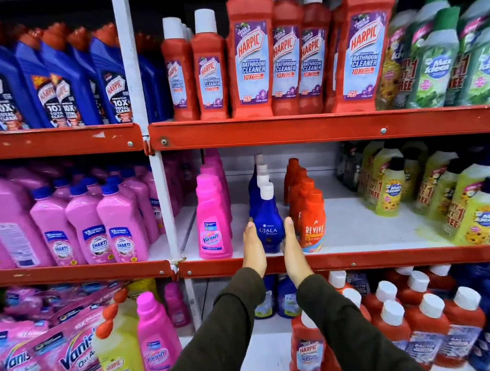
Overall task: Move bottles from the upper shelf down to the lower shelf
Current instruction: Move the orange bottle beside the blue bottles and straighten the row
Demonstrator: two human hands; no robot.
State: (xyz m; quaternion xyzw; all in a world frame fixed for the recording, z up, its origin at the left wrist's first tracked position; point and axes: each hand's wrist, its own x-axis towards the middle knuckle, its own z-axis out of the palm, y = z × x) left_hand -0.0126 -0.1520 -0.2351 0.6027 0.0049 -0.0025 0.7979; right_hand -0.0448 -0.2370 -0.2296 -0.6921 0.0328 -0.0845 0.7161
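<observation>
A blue Ujala bottle (268, 225) with a white cap stands at the front of a short row on the middle shelf (366, 258). My left hand (253, 248) lies flat against its left side and my right hand (293, 246) against its right side, so the bottle is clasped between both palms. It still rests on the shelf board. The lower shelf (265, 358) below has a bare white patch between a pink Vanish bottle (156, 339) and red Harpic bottles (308, 351). More blue bottles (286, 299) stand at its back.
A pink Vanish bottle (212, 219) stands close on the left of the Ujala row and orange Revive bottles (312, 223) close on the right. Tall red Harpic bottles (250, 58) fill the top shelf. Yellow Max Kleen bottles (389, 191) stand at the right.
</observation>
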